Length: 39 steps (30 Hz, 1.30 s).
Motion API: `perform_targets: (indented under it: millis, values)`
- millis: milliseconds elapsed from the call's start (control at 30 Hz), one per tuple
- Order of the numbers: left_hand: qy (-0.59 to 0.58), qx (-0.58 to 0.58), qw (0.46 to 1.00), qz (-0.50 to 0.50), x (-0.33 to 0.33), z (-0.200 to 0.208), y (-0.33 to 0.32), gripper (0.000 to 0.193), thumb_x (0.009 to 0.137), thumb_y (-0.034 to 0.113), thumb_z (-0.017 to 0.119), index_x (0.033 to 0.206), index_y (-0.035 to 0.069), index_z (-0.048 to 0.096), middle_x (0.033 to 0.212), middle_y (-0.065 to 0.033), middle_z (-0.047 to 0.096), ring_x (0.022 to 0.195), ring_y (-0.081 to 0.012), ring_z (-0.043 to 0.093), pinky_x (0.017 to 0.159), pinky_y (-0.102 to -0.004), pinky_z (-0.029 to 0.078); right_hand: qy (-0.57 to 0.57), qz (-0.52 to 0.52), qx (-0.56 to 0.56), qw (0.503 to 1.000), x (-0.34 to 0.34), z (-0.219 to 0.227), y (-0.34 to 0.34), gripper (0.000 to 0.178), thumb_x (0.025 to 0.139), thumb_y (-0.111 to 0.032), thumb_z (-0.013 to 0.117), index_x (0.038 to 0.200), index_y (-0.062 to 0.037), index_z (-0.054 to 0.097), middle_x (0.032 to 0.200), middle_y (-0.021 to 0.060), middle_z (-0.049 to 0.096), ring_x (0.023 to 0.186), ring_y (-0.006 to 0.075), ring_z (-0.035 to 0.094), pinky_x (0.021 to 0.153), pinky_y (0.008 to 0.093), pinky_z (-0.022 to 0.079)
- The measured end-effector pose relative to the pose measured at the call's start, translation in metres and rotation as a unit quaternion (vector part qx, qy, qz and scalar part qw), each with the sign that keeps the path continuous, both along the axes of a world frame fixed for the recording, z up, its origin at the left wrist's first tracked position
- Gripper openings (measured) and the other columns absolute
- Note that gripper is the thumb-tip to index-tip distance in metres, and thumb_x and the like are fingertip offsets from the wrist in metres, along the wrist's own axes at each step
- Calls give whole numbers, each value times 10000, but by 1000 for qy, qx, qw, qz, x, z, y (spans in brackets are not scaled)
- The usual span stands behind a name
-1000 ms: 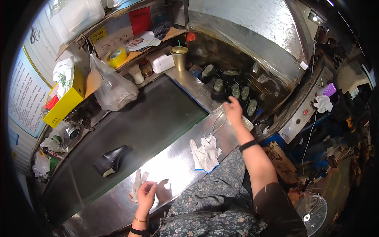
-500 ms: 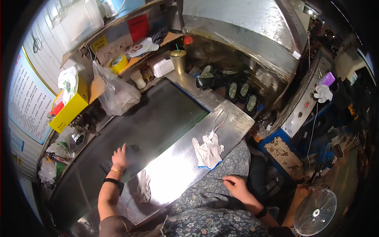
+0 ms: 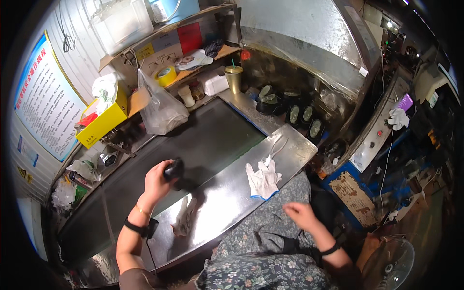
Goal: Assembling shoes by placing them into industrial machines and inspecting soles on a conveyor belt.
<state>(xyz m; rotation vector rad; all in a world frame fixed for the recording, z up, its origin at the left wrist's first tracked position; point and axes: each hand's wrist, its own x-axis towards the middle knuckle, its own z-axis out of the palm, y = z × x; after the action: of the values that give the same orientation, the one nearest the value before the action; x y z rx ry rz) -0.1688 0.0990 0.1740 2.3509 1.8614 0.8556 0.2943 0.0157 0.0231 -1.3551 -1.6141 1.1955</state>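
One black shoe (image 3: 175, 168) is up, gripped in the left hand (image 3: 157, 181), fingers closed around it; a moment ago it lay on the dark belt (image 3: 217, 133), now it's in hand! White glove (image 3: 264, 180), three o'clock from it, on the bench (image 3: 292, 147); right hand (image 3: 300, 215) at four, fingers curled, contents impossible to tell.

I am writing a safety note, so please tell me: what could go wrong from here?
The bare left hand alone holds the black item, so it might slip. The right hand is bare too, gloves lying aside: skin might get scratched. The gold cup near the shoes might tip if bumped.
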Motion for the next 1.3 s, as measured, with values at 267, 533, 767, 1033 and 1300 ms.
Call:
perform_targets:
  millis: [267, 533, 767, 1033, 1300]
  values:
    - [99, 146, 868, -464, 155, 8, -66, 403, 846, 148, 688, 1237, 179, 594, 1357, -47, 574, 1270, -249, 532, 1079, -418, 417, 229, -211, 34, 950, 6, 79, 86, 310, 1017, -264, 549, 1211, -26, 595, 1086, 60, 635, 957, 128, 580, 864, 279, 464]
    - [-558, -451, 635, -285, 313, -107, -42, 627, 1005, 358, 543, 1485, 19, 325, 1468, -118, 419, 1349, -206, 389, 1121, -351, 316, 19, -212, 119, 970, 34, 67, -24, 306, 914, -27, 631, 1218, 15, 635, 1120, 115, 706, 1033, 146, 637, 908, 291, 487]
    - [-442, -365, 694, -435, 325, -77, -51, 563, 902, 370, 691, 1319, 48, 494, 1223, -79, 574, 1156, -172, 526, 1002, -332, 414, -124, -135, 231, 956, 60, 102, -74, 509, 680, 130, 629, 1172, 7, 667, 1164, 198, 683, 1073, 282, 681, 927, 337, 527]
    - [-404, -322, 758, -398, 333, -54, -80, 476, 891, 432, 668, 1178, 81, 524, 1043, -140, 678, 963, -337, 665, 833, -400, 518, 11, -105, 272, 956, 56, 101, -100, 465, 715, 113, 607, 1169, 26, 656, 1194, 227, 663, 1116, 318, 661, 963, 351, 511]
    - [-205, -74, 852, -476, 331, -59, -60, 655, 802, 313, 747, 1309, -7, 482, 1357, -219, 505, 1321, -405, 446, 1107, -474, 354, 273, -240, 53, 930, 37, 38, -85, 461, 917, -7, 610, 1361, 38, 492, 1257, 93, 614, 1158, 147, 560, 999, 316, 445]
